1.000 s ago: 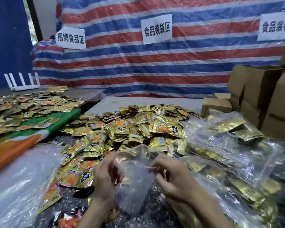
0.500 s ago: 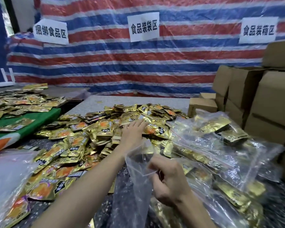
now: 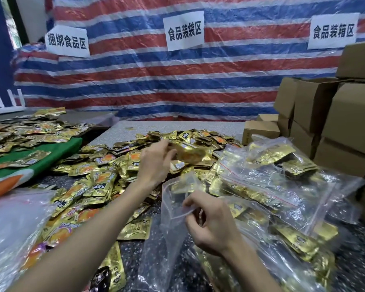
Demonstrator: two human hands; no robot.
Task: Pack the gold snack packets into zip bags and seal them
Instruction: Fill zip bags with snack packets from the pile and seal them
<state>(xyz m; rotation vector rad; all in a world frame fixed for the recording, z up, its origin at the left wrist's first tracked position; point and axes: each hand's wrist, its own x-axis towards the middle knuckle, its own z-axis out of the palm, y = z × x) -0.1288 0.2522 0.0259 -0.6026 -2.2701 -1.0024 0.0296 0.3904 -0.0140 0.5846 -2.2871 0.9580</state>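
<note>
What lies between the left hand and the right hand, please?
The head view shows the open mouth of the clear plastic zip bag, pinched by the right hand, gold foil snack packets behind.

A red, white and blue striped tarp [image 3: 177,85] is hung behind the speckled table [image 3: 177,127], with three white signs [image 3: 184,30] fixed on it; cardboard boxes [image 3: 325,114] are stacked at the table's right edge.

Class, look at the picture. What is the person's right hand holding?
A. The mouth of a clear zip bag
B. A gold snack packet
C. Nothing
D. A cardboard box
A: the right hand pinches the open rim of the clear zip bag, while the left hand holds the gold packet.
</note>
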